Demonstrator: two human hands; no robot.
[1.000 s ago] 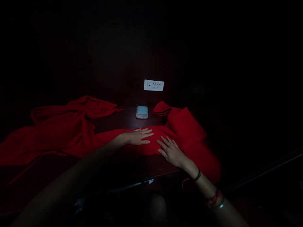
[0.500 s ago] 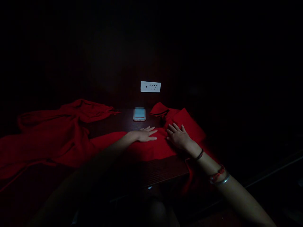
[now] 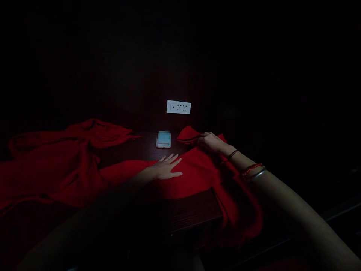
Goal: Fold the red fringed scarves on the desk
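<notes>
A long red cloth (image 3: 64, 162) lies spread over a dark wooden table (image 3: 186, 210) in a very dim room. My left hand (image 3: 167, 168) rests flat on the cloth near the table's middle, fingers stretched out. My right hand (image 3: 210, 142) has reached to the far right part of the cloth, beside a bunched red fold (image 3: 188, 136), and its fingers curl onto the fabric there. Part of the cloth hangs off the table's right corner.
A lit phone (image 3: 164, 139) lies on the table just beyond my left hand. A white wall socket plate (image 3: 178, 107) sits on the dark wall behind it. The table's front edge and right corner are near my body. Everything around is in darkness.
My right hand has slid away from me along the cloth, from beside my left hand to the far bunched fold. My left hand has stayed flat on the cloth.
</notes>
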